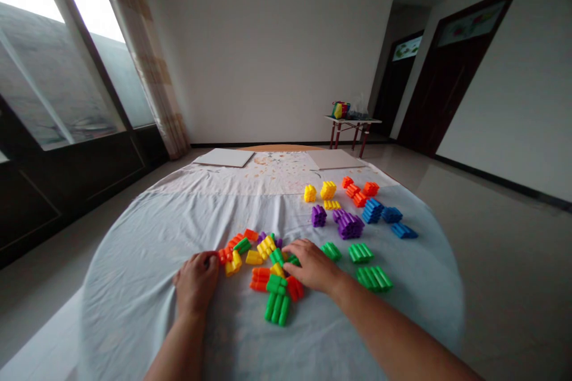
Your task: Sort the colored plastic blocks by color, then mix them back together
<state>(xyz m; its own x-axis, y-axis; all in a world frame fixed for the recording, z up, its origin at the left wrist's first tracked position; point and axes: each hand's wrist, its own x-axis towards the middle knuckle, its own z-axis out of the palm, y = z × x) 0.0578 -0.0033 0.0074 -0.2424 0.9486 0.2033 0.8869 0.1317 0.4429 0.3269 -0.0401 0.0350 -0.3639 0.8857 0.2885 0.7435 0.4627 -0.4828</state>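
Observation:
My left hand (196, 278) rests on the cloth at the left edge of a mixed pile of plastic building blocks, its fingers curled under and its thumb side close to an orange block (224, 256). Whatever its fingers may hold is hidden. Over the pile's right side reaches my right hand (310, 265), thumb and forefinger apart around a dark green block (293, 260). Between the hands lie yellow blocks (266, 247), a purple block (261, 238) partly covered, orange blocks (260, 279) and green blocks (277, 308) nearest me.
Sorted by colour on the right are yellow (328, 190), orange (370, 189), purple (350, 226), blue (372, 211) and green blocks (374, 278). Two flat boards (226, 158) (335, 159) lie at the far end of the cloth-covered table (147, 238). A small table (355, 121) stands beyond.

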